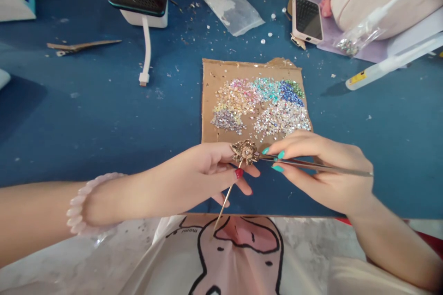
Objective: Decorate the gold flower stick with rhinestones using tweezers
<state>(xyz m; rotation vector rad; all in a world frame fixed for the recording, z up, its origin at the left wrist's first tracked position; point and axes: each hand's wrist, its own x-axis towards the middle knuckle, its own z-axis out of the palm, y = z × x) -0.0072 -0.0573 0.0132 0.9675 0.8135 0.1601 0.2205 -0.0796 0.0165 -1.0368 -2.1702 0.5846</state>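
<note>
We see the left hand (204, 175) with its grip closed lightly, thumb and fingers pinching a thin, straight gold-coloured stick (226, 198) just under an antique-gold metal flower with layered petals (246, 151). The flower sits at the stick's upper end, in front of the near edge of a flat brown cardboard sheet (211, 71).

The right hand (328, 170) has its grip closed on a pair of slim silver metal tweezers (318, 166), whose points reach the flower's right edge; we cannot tell whether they pinch anything or actually touch the petals.

As for progress, the flower already stands on its stick, petals in place, and something pale shows at its centre. We cannot make out how many stones, if any, are set in it. Plenty remain loose on the cardboard: a pile of glittering clear-white stones (282, 117), pale gold ones (231, 97), turquoise ones (266, 88) and deep blue ones (290, 93). Farther back on the blue table (155, 115) lies a clear plastic bag with white bits inside (245, 14).
</note>
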